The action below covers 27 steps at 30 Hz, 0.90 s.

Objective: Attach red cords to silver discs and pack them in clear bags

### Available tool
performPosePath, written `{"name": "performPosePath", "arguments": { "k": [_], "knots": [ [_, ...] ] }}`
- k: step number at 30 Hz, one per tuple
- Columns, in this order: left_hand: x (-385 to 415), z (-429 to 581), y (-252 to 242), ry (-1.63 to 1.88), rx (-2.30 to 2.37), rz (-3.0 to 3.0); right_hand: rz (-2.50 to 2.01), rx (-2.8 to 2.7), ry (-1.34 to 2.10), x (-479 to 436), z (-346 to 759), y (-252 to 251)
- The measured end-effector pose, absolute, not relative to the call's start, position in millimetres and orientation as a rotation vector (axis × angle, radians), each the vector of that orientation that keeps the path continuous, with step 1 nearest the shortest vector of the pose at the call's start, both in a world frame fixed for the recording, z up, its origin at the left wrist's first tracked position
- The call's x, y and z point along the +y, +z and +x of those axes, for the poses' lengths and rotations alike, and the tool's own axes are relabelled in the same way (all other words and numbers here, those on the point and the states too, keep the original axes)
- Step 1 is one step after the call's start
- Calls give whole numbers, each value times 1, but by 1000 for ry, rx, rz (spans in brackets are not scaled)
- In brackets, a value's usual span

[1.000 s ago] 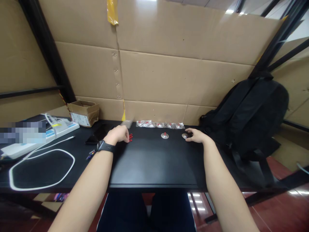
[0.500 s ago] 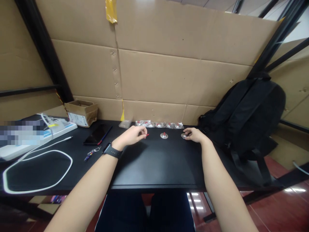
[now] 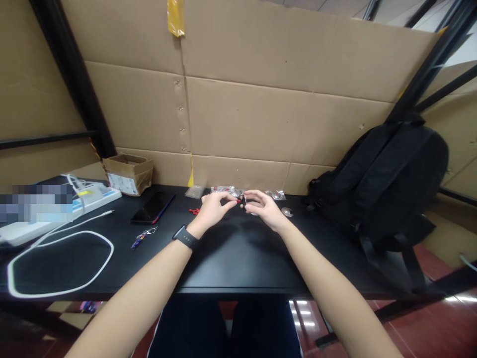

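Note:
My left hand (image 3: 218, 206) pinches a small red piece (image 3: 238, 201) between thumb and fingers. Facing it, my right hand (image 3: 263, 208) grips a small round metal disc (image 3: 244, 200) by its edge, tilted upright. The red piece and the disc are very close; whether they touch I cannot tell. Partly covered by my right hand, another disc lies on the black table (image 3: 242, 258). Further right rests a silver disc (image 3: 286, 212). Several loose red pieces (image 3: 194, 211) lie left of my left hand.
Along the cardboard wall lie clear packets (image 3: 276, 194) with red and silver contents and a clear bag (image 3: 195, 191). Left are a phone (image 3: 152, 208), keyring (image 3: 143, 237), cardboard box (image 3: 128, 174), white cable (image 3: 59, 293) and power strip (image 3: 108, 195). A black backpack (image 3: 391, 174) stands right.
My right hand has moved left, lifting a disc from the right-hand spot, where one disc still lies. My left hand has shifted slightly right with the red piece, so both hands now meet.

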<state>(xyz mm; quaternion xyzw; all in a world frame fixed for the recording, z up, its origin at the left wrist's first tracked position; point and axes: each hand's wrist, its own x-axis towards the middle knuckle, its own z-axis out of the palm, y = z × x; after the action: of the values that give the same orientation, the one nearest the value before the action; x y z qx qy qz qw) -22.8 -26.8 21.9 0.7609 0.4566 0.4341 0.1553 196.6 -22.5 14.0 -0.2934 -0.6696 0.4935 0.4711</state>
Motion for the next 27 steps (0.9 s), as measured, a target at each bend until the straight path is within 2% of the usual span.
{"name": "performPosePath", "arguments": {
  "k": [9,27],
  "knots": [
    [-29,-17,17,1275,1197,2097,-629,-1516,1402,-28,186,8],
    [-34,-12,20,1244,1380,2238,-635,-1525,1395,-29,188,10]
  ]
}}
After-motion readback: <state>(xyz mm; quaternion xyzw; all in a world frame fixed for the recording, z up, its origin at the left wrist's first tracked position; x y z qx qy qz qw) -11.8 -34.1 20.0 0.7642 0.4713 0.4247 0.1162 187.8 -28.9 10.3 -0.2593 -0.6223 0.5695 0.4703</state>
